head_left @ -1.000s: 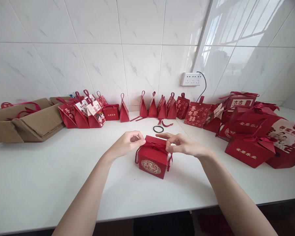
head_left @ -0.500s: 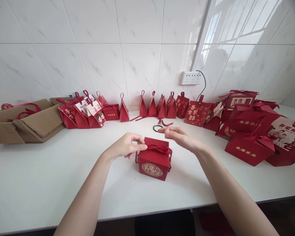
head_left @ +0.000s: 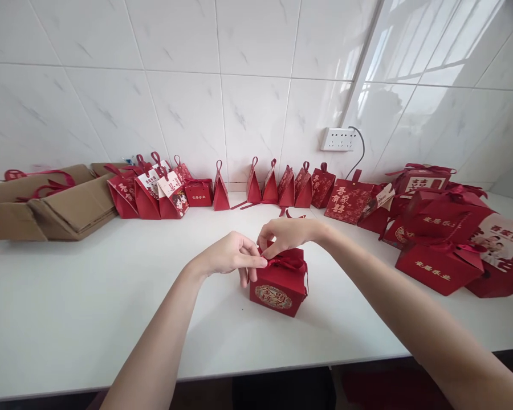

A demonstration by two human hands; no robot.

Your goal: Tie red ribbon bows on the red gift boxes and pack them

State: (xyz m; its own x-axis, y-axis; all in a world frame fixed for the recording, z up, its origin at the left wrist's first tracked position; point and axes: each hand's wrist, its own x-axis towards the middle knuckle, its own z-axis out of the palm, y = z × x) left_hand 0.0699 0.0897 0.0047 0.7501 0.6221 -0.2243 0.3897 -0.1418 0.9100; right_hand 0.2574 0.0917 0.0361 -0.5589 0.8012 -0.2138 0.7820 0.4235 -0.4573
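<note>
Currently our red gift box (head_left: 277,296) stands upright on the counter (head_left: 111,313), a ribbon bow (head_left: 288,263) across its top. We pinch the bow's left end in our left hand (head_left: 235,256); our right hand (head_left: 282,234) curls narrow beside it, its grip hidden. Uneven pulling could loosen the knot, and downward pressure might dent the top. Behind, the triangular gift boxes (head_left: 253,188) stand well apart, probably safe from knocks.

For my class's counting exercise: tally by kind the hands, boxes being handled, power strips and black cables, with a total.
Left hand and right hand: 2 hands
Handled red box: 1
Power strip: 1
Black cable: 1
Total: 5
</note>
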